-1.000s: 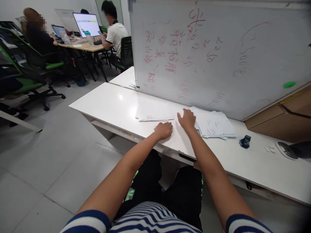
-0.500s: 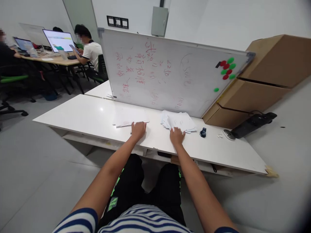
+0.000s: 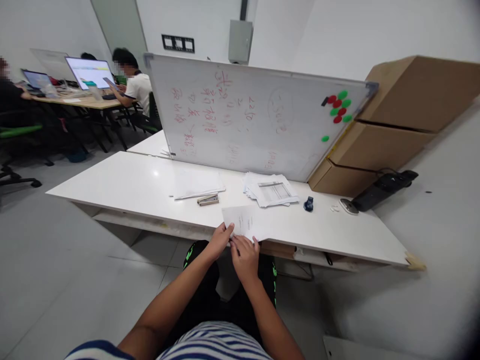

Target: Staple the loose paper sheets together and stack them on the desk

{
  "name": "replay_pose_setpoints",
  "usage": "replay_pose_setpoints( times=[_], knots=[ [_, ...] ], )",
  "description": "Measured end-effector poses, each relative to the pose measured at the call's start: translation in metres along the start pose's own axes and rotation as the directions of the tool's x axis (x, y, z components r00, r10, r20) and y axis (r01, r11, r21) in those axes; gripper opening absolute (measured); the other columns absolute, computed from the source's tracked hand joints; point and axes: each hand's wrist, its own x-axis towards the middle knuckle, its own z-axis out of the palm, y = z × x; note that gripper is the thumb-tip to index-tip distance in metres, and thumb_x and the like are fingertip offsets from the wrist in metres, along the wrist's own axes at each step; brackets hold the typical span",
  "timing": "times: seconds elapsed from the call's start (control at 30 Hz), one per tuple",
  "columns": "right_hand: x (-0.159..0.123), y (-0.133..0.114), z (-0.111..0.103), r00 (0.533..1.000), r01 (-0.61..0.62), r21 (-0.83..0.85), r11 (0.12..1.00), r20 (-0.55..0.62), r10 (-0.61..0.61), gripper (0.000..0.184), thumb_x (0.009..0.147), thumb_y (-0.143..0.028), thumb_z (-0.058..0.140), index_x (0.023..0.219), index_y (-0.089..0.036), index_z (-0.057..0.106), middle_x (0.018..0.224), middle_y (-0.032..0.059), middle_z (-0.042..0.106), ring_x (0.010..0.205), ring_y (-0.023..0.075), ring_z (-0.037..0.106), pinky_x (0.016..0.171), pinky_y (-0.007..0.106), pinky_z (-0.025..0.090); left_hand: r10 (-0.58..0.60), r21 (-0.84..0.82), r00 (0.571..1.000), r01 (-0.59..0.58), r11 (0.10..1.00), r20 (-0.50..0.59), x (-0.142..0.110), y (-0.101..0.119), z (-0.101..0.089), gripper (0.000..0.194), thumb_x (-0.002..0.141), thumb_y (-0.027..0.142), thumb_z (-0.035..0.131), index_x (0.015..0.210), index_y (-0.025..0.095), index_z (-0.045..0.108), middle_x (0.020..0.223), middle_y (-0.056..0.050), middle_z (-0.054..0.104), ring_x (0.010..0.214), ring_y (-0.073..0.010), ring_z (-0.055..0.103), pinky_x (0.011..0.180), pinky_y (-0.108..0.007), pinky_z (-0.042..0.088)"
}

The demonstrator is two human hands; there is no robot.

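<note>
Printed paper [image 3: 243,220] is at the front edge of the white desk, held between both hands; how many sheets cannot be told. My left hand [image 3: 220,240] pinches its near left side, thumb on top. My right hand [image 3: 245,255] grips the near edge, with the fingers partly hidden behind one another. Beyond my left hand lies a stapler [image 3: 208,200], apart from both hands. Behind the stapler rests a stack of paper [image 3: 197,184]. A looser paper pile [image 3: 275,191] sits to the right, a sheet with a printed table on top.
A whiteboard [image 3: 240,120] with red writing stands along the desk's back. Right of the paper pile are a small dark blue object [image 3: 308,204], a mouse [image 3: 348,206] and a black device [image 3: 386,190]. Cardboard boxes [image 3: 397,140] are stacked at right. People sit at a far table.
My left hand has left the stapler beside the left stack. My right hand has brought paper from the right pile to the desk's front edge, where both hands now hold it.
</note>
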Motion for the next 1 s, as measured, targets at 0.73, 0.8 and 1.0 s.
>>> replay_pose_setpoints(
  times=[0.73, 0.8, 1.0],
  knots=[
    [-0.030, 0.057, -0.047, 0.602, -0.678, 0.724, 0.125, 0.450, 0.660, 0.038, 0.066, -0.045, 0.081, 0.094, -0.020, 0.075, 0.097, 0.0076, 0.077, 0.093, 0.0274, 0.072, 0.084, 0.040, 0.058, -0.099, 0.146, 0.995, 0.099, 0.984, -0.008, -0.010, -0.011, -0.056, 0.046, 0.081, 0.050, 0.068, 0.108, 0.013, 0.067, 0.113, -0.014, 0.073, 0.101, -0.0299, 0.070, 0.084, -0.040, 0.056],
    [-0.028, 0.054, -0.051, 0.614, -0.687, 0.716, 0.124, 0.482, 0.624, 0.035, 0.066, -0.045, 0.081, 0.090, -0.020, 0.075, 0.096, 0.0081, 0.077, 0.093, 0.0279, 0.073, 0.083, 0.040, 0.059, 0.045, 0.283, 0.996, -0.022, 0.959, -0.076, -0.009, -0.010, -0.054, 0.045, 0.087, 0.044, 0.061, 0.120, 0.014, 0.061, 0.119, -0.015, 0.071, 0.108, -0.0293, 0.068, 0.091, -0.041, 0.055],
    [-0.025, 0.043, -0.048, 0.686, -0.608, 0.790, 0.082, 0.470, 0.555, 0.043, 0.065, -0.046, 0.084, 0.096, -0.017, 0.075, 0.097, 0.0086, 0.077, 0.089, 0.0250, 0.072, 0.083, 0.037, 0.057, 0.522, 0.772, 0.831, -0.457, 0.442, 0.193, -0.031, 0.004, -0.023, 0.066, 0.092, 0.046, 0.055, 0.146, 0.013, 0.037, 0.153, -0.017, 0.042, 0.146, -0.0294, 0.034, 0.120, -0.046, 0.028]
  ],
)
